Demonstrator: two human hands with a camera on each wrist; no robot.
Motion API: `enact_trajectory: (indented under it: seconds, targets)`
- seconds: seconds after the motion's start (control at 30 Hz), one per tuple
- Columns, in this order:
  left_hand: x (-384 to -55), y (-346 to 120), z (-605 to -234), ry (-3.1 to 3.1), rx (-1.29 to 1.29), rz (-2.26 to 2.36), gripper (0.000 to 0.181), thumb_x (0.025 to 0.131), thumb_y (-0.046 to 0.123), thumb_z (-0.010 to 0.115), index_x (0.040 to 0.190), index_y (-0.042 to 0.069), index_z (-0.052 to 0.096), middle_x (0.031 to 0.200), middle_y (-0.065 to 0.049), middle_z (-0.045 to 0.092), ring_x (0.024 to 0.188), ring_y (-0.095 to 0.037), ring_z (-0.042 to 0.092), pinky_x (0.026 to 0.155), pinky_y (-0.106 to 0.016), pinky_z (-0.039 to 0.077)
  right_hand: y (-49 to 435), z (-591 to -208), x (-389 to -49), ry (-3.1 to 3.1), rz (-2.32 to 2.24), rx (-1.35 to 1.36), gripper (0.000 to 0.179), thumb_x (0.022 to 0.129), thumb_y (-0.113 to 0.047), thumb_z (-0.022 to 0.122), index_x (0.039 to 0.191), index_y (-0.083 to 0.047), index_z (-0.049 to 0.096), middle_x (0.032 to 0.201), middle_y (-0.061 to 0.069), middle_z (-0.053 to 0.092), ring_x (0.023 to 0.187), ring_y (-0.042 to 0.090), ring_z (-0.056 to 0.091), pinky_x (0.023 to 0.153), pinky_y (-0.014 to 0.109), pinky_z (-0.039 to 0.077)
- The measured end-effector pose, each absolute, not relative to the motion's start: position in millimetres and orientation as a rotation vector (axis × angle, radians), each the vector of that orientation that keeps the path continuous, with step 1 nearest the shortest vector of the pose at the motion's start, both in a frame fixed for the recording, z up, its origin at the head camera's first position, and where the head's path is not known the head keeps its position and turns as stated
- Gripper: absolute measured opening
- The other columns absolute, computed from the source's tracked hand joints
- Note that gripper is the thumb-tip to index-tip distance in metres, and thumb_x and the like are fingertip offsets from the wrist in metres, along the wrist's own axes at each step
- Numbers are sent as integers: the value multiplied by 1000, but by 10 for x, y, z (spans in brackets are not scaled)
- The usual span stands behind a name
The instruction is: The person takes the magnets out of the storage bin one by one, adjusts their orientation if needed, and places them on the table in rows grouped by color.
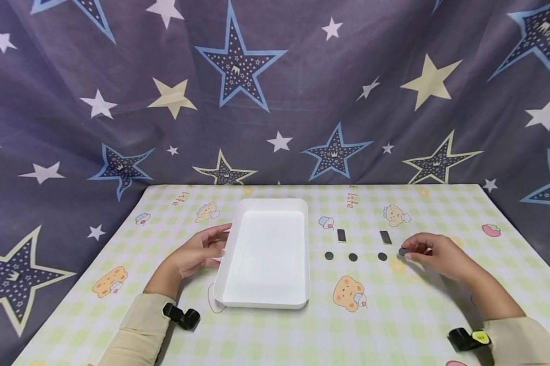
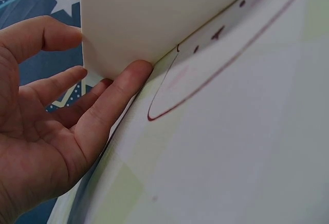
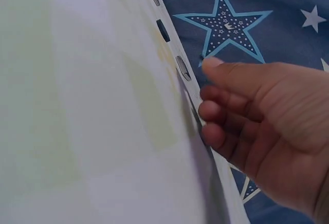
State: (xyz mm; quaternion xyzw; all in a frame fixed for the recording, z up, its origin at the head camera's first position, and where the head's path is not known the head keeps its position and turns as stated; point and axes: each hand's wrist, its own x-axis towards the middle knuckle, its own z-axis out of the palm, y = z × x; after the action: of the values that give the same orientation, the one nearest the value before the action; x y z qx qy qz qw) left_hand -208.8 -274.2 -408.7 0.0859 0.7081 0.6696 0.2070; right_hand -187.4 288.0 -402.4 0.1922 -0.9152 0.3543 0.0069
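Observation:
A white rectangular tray (image 1: 270, 300) lies on the table, with nothing seen inside it. At its left side is my left hand (image 1: 199, 254); in the left wrist view a fingertip touches the lower edge of the tray wall (image 2: 154, 18), and the fingers are loosely bent. My right hand (image 1: 439, 254) pinches a small black disc (image 1: 402, 251) between thumb and fingers, just over the cloth. In the right wrist view the hand (image 3: 267, 111) mostly hides that disc. Left of it lie more black discs (image 1: 382, 256) in a row. Behind them are two small black rectangular pieces (image 1: 385, 237).
A checked cloth (image 1: 394, 325) with cartoon prints covers the table. Behind the table's far edge hangs a dark curtain (image 1: 297, 101) with stars. Each wrist wears a black camera mount, one (image 1: 181, 316) at the left and one (image 1: 462, 339) at the right.

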Motion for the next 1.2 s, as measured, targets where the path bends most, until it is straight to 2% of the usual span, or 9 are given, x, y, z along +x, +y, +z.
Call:
enact_trajectory:
  seconds: [0.47,0.7,1.2]
  targets:
    - [-2100,-2728,-4087,1961,258,1867,75,89,-4,60,154,4,25,150,-27,30,120,-26,53,81,-46,56,2918,-4135,-1918,-2848,1092,667,15,87,-12,74,100,-8,70,88,-1,62,71,7,52,61,25,46]
    - [-2088,-2732,-4071,1961,255,1871,74,89,-4,60,154,4,25,148,-28,32,116,-23,55,80,-45,56,2908,-4114,-1922,-2851,1077,688,15,87,-12,74,100,-8,70,89,-1,61,70,7,50,60,25,45]
    - [-2113,-2713,-4079,1963,246,1864,74,89,-3,60,154,4,25,149,-26,31,119,-24,54,82,-43,56,2911,-4054,-1872,-2870,1128,507,16,92,-15,69,105,-6,69,88,4,64,72,12,54,58,27,47]
